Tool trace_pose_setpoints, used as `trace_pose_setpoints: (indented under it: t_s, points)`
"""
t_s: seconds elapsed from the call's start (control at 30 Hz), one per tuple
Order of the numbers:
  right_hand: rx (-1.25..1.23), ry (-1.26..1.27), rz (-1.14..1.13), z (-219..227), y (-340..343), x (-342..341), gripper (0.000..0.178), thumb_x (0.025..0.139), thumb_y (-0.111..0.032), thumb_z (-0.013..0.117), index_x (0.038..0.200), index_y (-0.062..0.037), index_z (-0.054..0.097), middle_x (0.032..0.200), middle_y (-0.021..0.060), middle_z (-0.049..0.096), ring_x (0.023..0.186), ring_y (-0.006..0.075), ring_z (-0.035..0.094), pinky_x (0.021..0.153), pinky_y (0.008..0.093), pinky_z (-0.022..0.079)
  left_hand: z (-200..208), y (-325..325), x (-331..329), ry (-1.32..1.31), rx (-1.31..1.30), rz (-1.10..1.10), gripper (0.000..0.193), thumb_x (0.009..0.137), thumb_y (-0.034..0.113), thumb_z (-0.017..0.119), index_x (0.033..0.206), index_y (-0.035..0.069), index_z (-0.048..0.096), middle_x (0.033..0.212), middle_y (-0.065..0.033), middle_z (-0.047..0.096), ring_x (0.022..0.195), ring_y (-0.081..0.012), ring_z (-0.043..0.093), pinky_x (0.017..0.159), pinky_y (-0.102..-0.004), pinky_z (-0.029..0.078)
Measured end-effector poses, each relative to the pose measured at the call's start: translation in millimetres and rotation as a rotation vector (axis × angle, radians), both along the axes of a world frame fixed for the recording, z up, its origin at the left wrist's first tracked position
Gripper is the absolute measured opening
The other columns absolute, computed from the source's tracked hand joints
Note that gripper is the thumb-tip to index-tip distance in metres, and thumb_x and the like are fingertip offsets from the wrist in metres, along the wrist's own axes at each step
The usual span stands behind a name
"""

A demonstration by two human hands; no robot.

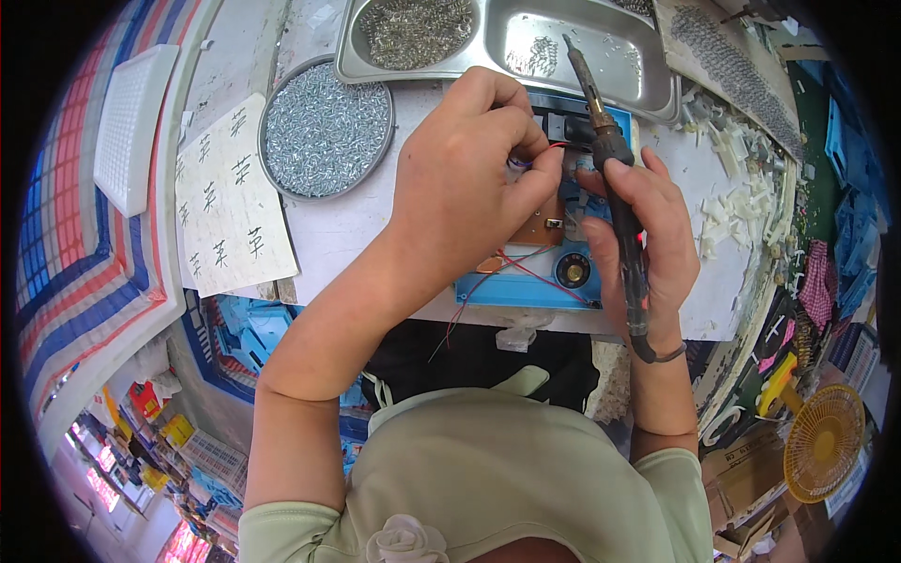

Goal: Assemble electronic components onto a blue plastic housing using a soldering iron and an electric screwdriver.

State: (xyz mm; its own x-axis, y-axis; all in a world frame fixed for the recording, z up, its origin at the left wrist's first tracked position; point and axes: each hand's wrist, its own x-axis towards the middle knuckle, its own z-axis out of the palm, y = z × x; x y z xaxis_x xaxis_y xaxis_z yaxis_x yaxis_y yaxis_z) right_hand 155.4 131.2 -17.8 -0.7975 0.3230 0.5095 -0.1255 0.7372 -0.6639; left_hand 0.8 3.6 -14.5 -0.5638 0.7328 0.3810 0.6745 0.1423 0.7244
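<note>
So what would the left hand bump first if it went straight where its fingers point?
Probably the long, black-handled metal soldering iron in the right hand, though depth is unclear.

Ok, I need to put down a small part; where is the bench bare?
On the white tabletop, below the round grey tray of silver pieces, between the handwritten paper sheet and left forearm. Also right of the right hand, below loose white plastic pieces. It's crowded around the open blue plastic case.
</note>
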Motion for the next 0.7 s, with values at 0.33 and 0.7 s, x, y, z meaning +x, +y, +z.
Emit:
trace_pose_setpoints:
  t_s: [0.33, 0.7]
  points:
    - [-0.221, 0.217, -0.031, 18, 32, 38, 0.032, 0.086, -0.010, 0.074, 0.114, 0.0010, 0.062, 0.084, 0.0101, 0.064, 0.070, 0.0214, 0.060, 0.095, 0.0496, 0.045, -3, 1, 3, 0.033, 0.004, 0.017, 0.012, 0.076, 0.004, 0.080, 0.077, 0.001, 0.068, 0.095, -0.0062, 0.060, 0.075, -0.0161, 0.061, 0.064, -0.0275, 0.050]
    - [-0.016, 0.070, 0.144, 29, 34, 21, 0.020, 0.073, -0.006, 0.073, 0.091, -0.0007, 0.067, 0.069, 0.0085, 0.060, 0.056, 0.0265, 0.051, 0.063, 0.0374, 0.046, -3, 3, 3, 0.052, -0.018, 0.029, 0.012, 0.076, 0.001, 0.080, 0.078, 0.001, 0.068, 0.095, -0.0065, 0.060, 0.074, -0.0152, 0.063, 0.064, -0.0265, 0.052]
